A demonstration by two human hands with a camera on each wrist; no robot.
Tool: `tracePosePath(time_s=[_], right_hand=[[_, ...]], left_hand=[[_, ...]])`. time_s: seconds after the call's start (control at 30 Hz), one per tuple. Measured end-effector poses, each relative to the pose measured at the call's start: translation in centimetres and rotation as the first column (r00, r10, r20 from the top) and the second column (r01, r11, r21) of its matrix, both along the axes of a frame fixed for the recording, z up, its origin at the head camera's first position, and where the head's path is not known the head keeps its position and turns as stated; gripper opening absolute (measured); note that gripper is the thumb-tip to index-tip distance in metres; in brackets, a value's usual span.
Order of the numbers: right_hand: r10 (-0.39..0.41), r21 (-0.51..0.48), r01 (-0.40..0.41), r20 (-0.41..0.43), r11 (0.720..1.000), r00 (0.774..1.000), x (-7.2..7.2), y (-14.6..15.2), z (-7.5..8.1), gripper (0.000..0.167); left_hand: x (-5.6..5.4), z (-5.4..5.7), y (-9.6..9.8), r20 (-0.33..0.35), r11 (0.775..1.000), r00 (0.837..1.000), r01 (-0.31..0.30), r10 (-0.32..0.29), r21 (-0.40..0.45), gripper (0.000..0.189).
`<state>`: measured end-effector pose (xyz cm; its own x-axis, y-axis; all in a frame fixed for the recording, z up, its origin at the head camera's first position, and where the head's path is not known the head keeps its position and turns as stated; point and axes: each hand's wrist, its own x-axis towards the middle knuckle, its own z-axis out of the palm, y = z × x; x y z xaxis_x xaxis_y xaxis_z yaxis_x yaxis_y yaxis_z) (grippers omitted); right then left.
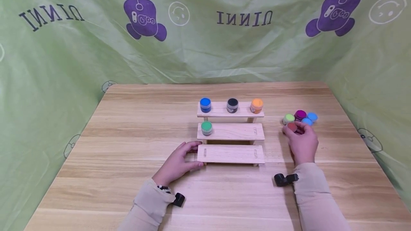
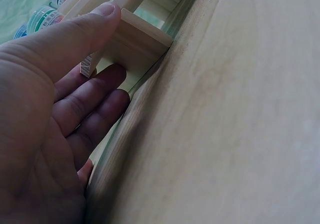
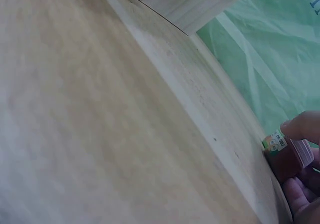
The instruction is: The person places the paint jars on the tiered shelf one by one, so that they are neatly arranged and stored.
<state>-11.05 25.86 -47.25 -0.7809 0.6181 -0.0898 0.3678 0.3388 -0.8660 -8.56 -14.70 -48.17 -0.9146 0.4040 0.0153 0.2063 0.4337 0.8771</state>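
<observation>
A three-step wooden rack (image 1: 231,153) stands mid-table in the head view. My left hand (image 1: 177,165) holds the left end of its lowest step, thumb at the front edge and fingers behind. In the left wrist view that hand's thumb (image 2: 85,28) lies along the step's edge, with the other fingers curled beneath, near the rack's leg (image 2: 135,46). To the right, my right hand (image 1: 304,144) pinches a brownish-red paint jar (image 1: 292,127) between thumb and fingers. The right wrist view shows this jar (image 3: 284,159) on its side-facing label, close over the tabletop.
Blue (image 1: 205,105), black (image 1: 232,105) and orange jars (image 1: 256,106) stand on the top step. A green jar (image 1: 207,128) sits at the middle step's left. Beyond my right hand are lime (image 1: 288,118), purple (image 1: 300,115) and two light-blue jars (image 1: 312,117). A green curtain (image 1: 205,56) hangs behind.
</observation>
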Motion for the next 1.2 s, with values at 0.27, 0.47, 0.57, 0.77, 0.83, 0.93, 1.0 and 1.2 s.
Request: tracePosePath(time_s=[0.27,0.47,0.57,0.77,0.83,0.93,1.0,1.2], right_hand=[[-0.018,-0.019,0.018,-0.041,1.000,0.999,0.0,-0.1,-0.2,0.059],[-0.010,-0.046,0.006,-0.086,0.999,0.996,0.1,-0.3,-0.4,0.058],[0.019,-0.050,-0.024,-0.106,0.998,0.994,0.3,-0.6,-0.4,0.057],[0.038,-0.065,-0.047,-0.142,0.997,0.989,0.7,-1.0,-0.4,0.056],[0.029,-0.081,-0.043,-0.160,0.996,0.987,0.8,-1.1,-0.4,0.056],[0.015,-0.125,-0.039,-0.193,0.991,0.981,0.8,-1.3,-0.4,0.056],[0.001,-0.163,-0.037,-0.215,0.986,0.977,0.9,-1.5,-0.3,0.056],[-0.043,-0.254,-0.032,-0.285,0.967,0.958,1.0,-1.9,-0.1,0.057]], left_hand=[[0.0,-0.1,0.0,-0.003,1.000,1.000,0.002,-0.002,-0.012,0.070],[0.0,-0.1,0.1,-0.006,1.000,1.000,-0.002,0.002,-0.013,0.069],[0.0,0.0,0.1,-0.008,1.000,1.000,-0.005,0.005,-0.018,0.069],[0.0,0.1,0.1,-0.002,1.000,1.000,-0.012,0.012,-0.016,0.067],[0.0,0.0,0.1,-0.003,1.000,1.000,-0.011,0.011,-0.014,0.067],[0.0,0.0,0.1,-0.006,1.000,1.000,-0.009,0.009,-0.015,0.067],[0.0,-0.1,0.1,-0.009,1.000,1.000,-0.008,0.008,-0.016,0.067],[-0.1,-0.1,0.0,-0.012,1.000,1.000,-0.006,0.006,-0.016,0.067]])
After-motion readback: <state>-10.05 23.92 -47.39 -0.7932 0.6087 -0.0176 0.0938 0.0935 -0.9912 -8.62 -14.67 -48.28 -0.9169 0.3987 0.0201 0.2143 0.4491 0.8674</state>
